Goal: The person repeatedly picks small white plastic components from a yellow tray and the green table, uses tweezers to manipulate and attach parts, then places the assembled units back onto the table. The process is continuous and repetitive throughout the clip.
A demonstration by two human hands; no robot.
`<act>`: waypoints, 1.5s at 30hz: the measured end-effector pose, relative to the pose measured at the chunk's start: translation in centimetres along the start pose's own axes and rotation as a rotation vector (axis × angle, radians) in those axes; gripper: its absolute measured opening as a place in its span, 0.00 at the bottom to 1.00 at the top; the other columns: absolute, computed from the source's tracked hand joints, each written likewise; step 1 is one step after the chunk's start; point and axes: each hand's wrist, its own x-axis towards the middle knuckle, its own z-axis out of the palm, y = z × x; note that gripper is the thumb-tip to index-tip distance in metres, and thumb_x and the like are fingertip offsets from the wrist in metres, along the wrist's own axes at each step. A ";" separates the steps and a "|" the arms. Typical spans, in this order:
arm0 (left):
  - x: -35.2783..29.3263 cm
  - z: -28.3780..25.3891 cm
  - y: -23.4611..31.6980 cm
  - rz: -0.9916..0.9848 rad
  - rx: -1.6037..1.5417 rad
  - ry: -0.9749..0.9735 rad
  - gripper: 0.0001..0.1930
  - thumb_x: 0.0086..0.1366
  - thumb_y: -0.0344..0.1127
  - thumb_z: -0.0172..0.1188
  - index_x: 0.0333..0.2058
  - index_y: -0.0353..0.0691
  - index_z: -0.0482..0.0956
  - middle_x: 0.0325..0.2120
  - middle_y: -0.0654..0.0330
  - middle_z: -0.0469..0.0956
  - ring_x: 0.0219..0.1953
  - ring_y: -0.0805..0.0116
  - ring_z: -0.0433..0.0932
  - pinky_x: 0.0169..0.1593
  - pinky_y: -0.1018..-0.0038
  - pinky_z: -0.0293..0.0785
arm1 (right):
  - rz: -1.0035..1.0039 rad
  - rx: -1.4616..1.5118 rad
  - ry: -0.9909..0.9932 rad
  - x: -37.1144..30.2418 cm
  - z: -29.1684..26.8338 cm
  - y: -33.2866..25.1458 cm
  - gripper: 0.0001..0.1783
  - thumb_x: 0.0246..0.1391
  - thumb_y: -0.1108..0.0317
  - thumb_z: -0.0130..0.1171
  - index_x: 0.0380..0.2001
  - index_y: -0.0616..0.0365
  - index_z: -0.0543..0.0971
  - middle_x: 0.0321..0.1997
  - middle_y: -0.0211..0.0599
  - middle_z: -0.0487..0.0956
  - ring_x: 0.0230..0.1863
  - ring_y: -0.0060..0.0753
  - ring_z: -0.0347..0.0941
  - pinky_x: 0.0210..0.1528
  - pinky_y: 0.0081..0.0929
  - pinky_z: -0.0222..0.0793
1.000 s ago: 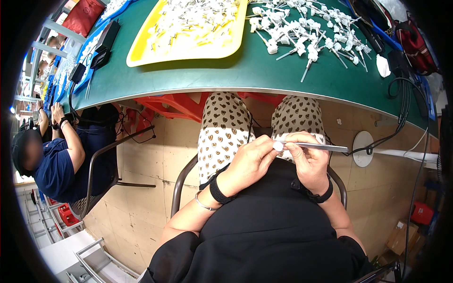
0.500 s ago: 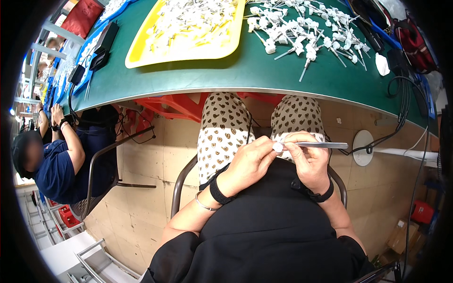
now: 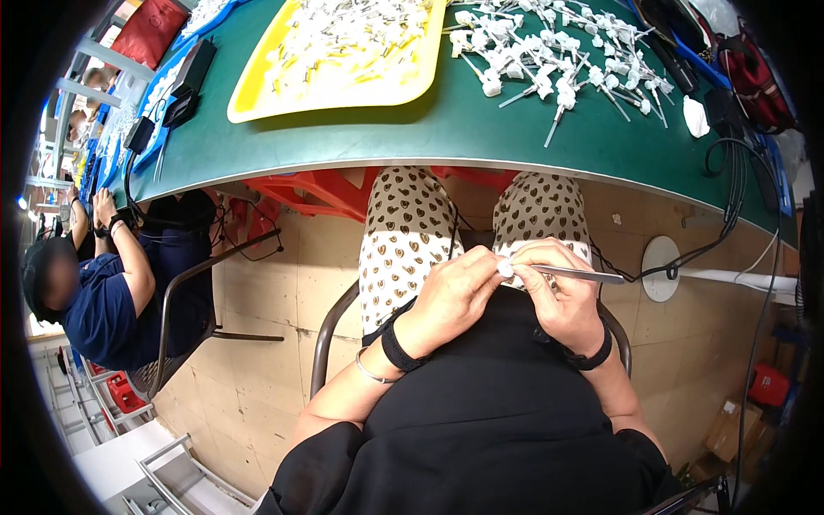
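Note:
Above my lap, my left hand (image 3: 457,293) is closed, its thumb and fingers pinching a small white plastic piece (image 3: 505,268). My right hand (image 3: 565,299) grips a pair of slim grey metal tweezers (image 3: 585,275), whose wide back end sticks out to the right. Their tips are at the white piece, hidden among the fingertips. On the green table (image 3: 343,146) ahead lies a loose heap of white plastic parts with thin stems (image 3: 562,90). Left of the heap is a yellow tray (image 3: 249,107) full of similar small parts.
The table's front edge runs just beyond my knees. Black cables (image 3: 730,189) hang over its right side, near a red and black bag (image 3: 755,81). Black devices (image 3: 193,73) and blue trays stand at the left. A co-worker (image 3: 112,300) sits on a chair to my left.
The tweezers have tilted, their back end dropping slightly and shifting a little left. The right fingers have shifted with them. My left hand stays nearly still, holding the white piece.

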 end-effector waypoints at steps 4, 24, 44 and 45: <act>0.3 -0.1 0.3 0.040 0.025 0.021 0.06 0.63 0.23 0.62 0.38 0.37 0.78 0.30 0.54 0.76 0.32 0.50 0.79 0.34 0.60 0.75 | 0.067 0.047 -0.009 0.0 -0.4 0.0 0.02 0.60 0.77 0.62 0.35 0.64 0.82 0.34 0.39 0.83 0.34 0.32 0.79 0.37 0.28 0.74; 0.1 0.0 -0.3 -0.002 -0.102 0.018 0.06 0.63 0.23 0.63 0.39 0.36 0.79 0.29 0.54 0.74 0.32 0.51 0.77 0.35 0.63 0.74 | 0.187 0.289 0.111 -0.8 0.8 0.1 0.05 0.61 0.79 0.61 0.40 0.65 0.82 0.36 0.37 0.83 0.34 0.24 0.80 0.36 0.22 0.75; 0.2 -0.1 -0.1 -0.014 -0.057 0.006 0.04 0.65 0.23 0.63 0.39 0.34 0.81 0.29 0.57 0.77 0.29 0.62 0.78 0.33 0.71 0.75 | 0.241 0.299 0.131 -0.7 0.9 0.1 0.03 0.62 0.77 0.62 0.37 0.65 0.82 0.34 0.34 0.83 0.32 0.22 0.79 0.34 0.20 0.73; 0.2 0.0 -0.1 -0.010 -0.057 0.008 0.04 0.65 0.23 0.63 0.39 0.34 0.81 0.29 0.57 0.77 0.29 0.62 0.78 0.33 0.71 0.75 | 0.235 0.292 0.130 -0.7 0.9 0.1 0.03 0.62 0.77 0.62 0.37 0.65 0.82 0.34 0.34 0.83 0.32 0.22 0.79 0.34 0.20 0.74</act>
